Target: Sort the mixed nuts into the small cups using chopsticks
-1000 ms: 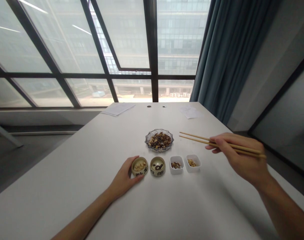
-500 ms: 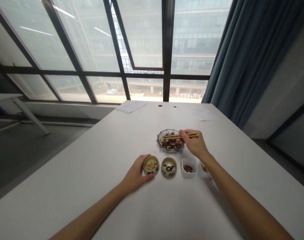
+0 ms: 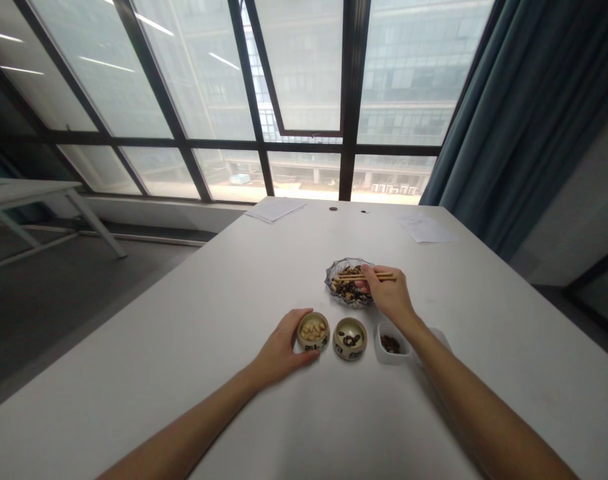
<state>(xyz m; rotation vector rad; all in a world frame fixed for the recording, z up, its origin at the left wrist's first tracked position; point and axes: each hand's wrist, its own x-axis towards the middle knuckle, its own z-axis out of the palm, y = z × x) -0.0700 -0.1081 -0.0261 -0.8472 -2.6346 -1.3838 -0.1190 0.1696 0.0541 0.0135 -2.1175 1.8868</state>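
Hands apart. Right hand [image 3: 390, 295] pinches slender light-wood chopsticks [image 3: 379, 276], long axis level, tips pointing nine o'clock over a scalloped clear glass dish [image 3: 337, 279]; left hand [image 3: 279, 350] cups a round gold-glazed ceramic bowl [image 3: 313, 332].

1. Right hand [image 3: 391, 297]: grips a pair of wooden chopsticks [image 3: 369, 276], tips over a glass dish [image 3: 349, 282] of mixed dark and pale pieces.
2. Left hand [image 3: 284, 350]: cupped against the side of a small painted bowl [image 3: 313, 332] of pale pieces.
3. A matching bowl [image 3: 349, 338] of dark pieces, just beside the first.
4. White square dish [image 3: 391, 347] of dark pieces, next in the row; a second white dish [image 3: 437, 337] partly hidden by the right forearm [image 3: 474, 407].
5. White table [image 3: 184, 333] with sheets of paper [image 3: 275, 209] at its far end, before a tall window [image 3: 304, 80] and blue-green curtain [image 3: 524, 100].
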